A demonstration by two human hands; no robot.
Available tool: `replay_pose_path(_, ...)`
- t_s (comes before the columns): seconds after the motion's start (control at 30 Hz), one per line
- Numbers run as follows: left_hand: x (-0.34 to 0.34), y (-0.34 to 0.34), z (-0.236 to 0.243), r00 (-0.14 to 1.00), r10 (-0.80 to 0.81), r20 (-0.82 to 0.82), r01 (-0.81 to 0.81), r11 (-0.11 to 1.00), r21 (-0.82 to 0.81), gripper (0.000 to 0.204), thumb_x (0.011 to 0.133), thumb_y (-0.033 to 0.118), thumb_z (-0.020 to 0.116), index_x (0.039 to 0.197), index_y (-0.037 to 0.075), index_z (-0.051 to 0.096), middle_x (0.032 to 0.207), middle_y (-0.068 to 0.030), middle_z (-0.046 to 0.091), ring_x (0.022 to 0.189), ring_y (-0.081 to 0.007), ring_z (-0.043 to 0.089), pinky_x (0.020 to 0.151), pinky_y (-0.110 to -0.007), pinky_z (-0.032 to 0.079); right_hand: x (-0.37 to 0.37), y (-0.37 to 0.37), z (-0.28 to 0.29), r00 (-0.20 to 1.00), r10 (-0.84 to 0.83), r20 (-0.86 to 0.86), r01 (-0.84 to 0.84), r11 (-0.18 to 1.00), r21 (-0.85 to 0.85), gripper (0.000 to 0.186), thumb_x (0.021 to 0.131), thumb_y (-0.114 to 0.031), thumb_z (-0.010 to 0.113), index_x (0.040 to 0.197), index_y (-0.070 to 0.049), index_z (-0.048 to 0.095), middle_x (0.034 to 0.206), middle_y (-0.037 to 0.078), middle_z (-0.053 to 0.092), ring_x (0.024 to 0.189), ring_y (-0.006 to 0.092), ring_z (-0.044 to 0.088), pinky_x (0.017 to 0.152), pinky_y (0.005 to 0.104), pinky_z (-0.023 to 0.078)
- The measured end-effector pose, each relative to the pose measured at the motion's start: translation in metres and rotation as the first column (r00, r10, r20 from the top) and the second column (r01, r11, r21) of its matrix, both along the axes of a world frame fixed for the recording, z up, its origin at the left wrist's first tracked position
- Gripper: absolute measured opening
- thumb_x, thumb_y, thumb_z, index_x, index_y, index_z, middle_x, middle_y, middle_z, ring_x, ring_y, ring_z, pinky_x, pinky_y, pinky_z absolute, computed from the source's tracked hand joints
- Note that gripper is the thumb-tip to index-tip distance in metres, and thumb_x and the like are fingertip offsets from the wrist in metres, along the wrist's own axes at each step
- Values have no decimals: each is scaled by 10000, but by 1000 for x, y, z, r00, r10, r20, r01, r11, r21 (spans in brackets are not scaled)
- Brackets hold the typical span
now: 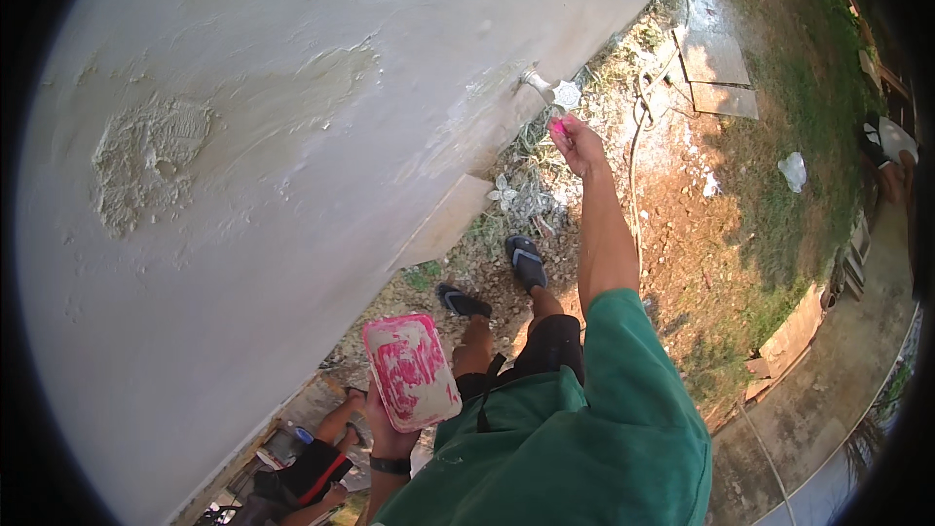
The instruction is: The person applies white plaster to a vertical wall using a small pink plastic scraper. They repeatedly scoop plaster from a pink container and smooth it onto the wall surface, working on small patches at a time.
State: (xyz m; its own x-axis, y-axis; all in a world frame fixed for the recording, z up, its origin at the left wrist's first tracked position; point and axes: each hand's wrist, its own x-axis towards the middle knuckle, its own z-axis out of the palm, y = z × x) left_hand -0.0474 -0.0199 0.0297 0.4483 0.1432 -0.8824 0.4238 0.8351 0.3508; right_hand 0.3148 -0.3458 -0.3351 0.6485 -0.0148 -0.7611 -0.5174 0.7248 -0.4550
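Observation:
My left hand (391, 441), with a dark band at its wrist, is closed on a pink rectangular tray (413, 372). Grey-white plaster smears the tray's face; most of the fingers are hidden behind it. Farther out, my right hand (581, 146) is closed on a small pink object (558, 126), perhaps a tool handle; the rest of it does not show. Beyond that hand a short white pipe (537, 84) sticks out at the foot of the wall. The pale wall (321, 166) has a rough plaster patch (151, 161) and smeared streaks.
Another person (297, 477) is low at the lower left beside the wall. A hose (635, 151) runs over the rubble-strewn ground to my right. Flat boards (716, 68) lie at the far right, and a white plastic bag (793, 171) rests on the grass. A paved strip (828, 360) borders the yard.

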Motion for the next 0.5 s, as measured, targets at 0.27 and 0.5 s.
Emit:
replay_pose_path(0.27, -4, 3, -2, 1000, -6, -19, 8, 998, 66, 571, 1112, 521, 386, 1433, 74, 537, 1373, -115, 662, 1220, -287, 661, 1063, -505, 523, 3, 8, -16, 987, -161, 17, 161, 987, 6, 379, 1041, 1, 579, 1398, 92, 489, 1278, 162, 611, 1157, 275, 644, 1031, 385, 594)
replay_pose_path(0.5, -6, 5, -6, 999, 48, -26, -47, 998, 49, 452, 1085, 370, 430, 1375, 59, 582, 1323, -118, 680, 1200, -283, 662, 1054, -479, 531, 17, 5, -9, 992, -125, -2, 125, 989, 85, 329, 1112, -65, 440, 1400, 93, 432, 1273, 227, 627, 1152, 297, 690, 935, 376, 661)
